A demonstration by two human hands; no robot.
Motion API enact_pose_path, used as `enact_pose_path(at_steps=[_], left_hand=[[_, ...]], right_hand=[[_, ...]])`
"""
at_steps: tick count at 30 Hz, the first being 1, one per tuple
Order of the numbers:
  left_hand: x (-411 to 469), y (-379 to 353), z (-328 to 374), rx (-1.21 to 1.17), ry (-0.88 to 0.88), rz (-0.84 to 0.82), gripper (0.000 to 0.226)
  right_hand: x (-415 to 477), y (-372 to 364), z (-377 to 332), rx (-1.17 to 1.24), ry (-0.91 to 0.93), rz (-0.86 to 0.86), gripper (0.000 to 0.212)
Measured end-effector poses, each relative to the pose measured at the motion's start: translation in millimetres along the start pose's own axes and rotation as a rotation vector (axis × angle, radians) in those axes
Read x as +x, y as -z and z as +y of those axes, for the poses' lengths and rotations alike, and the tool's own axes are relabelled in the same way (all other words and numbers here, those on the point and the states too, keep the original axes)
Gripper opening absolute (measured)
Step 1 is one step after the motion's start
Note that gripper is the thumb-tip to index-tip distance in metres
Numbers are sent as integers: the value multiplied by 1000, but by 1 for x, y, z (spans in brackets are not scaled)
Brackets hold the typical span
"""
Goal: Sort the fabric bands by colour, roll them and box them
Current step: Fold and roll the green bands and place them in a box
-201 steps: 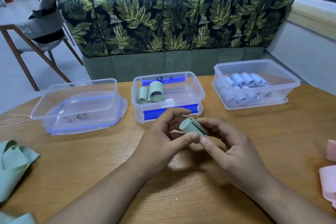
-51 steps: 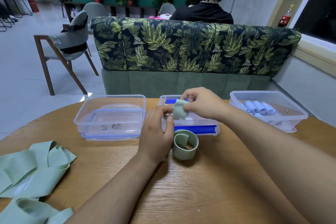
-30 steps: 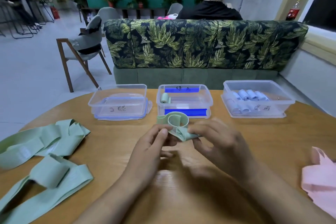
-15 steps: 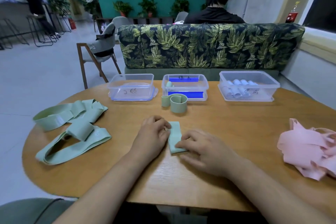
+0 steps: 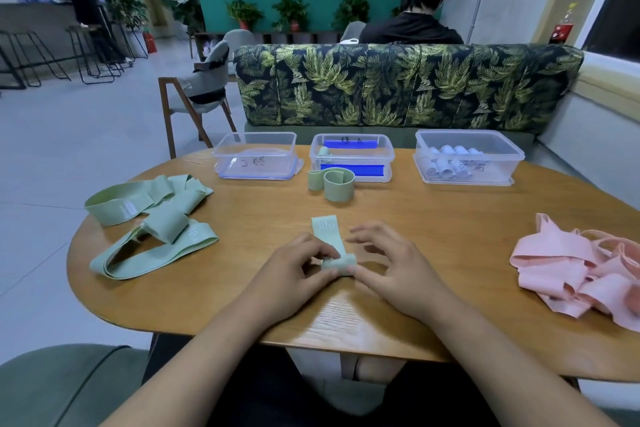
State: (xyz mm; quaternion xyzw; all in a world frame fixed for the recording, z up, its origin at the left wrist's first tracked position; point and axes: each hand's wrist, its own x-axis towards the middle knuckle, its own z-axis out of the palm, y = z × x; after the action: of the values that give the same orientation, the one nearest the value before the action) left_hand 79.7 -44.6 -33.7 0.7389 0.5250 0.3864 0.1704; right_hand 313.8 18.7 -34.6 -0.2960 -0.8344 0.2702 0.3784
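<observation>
A pale green fabric band (image 5: 329, 231) lies flat on the wooden table (image 5: 433, 218), its near end curled into a small roll. My left hand (image 5: 298, 270) pinches that roll from the left. My right hand (image 5: 391, 263) touches the roll's right end with its thumb and fingertips, the other fingers spread. Farther back, a loosely coiled green band (image 5: 337, 185) stands before the middle box (image 5: 351, 163), which holds one green roll. The right box (image 5: 467, 158) holds several light blue rolls. The left box (image 5: 256, 158) has no bands in it.
Loose green bands (image 5: 149, 218) lie on the table's left. A pile of pink bands (image 5: 581, 270) covers the right edge. Behind the boxes is a leaf-print sofa back (image 5: 398, 87); a person sits beyond it. A wooden chair (image 5: 197, 94) stands at the back left.
Half a second ago the green band lay flat under both hands; now its near end is rolled up. The camera view has tilted slightly.
</observation>
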Motion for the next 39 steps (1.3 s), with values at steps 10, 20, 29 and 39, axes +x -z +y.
enact_pose_path(at_steps=[10, 20, 29, 39], left_hand=[[-29, 8, 5, -229, 162, 56, 27], [2, -7, -10, 381, 128, -140, 34], [-16, -8, -6, 323, 13, -16, 24], [-70, 10, 43, -91, 90, -245, 10]], right_hand=[[-38, 3, -26, -18, -43, -54, 33], [-43, 7, -31, -2, -102, -95, 19], [-48, 4, -38, -50, -86, -193, 15], [-68, 8, -43, 23, -119, -188, 12]])
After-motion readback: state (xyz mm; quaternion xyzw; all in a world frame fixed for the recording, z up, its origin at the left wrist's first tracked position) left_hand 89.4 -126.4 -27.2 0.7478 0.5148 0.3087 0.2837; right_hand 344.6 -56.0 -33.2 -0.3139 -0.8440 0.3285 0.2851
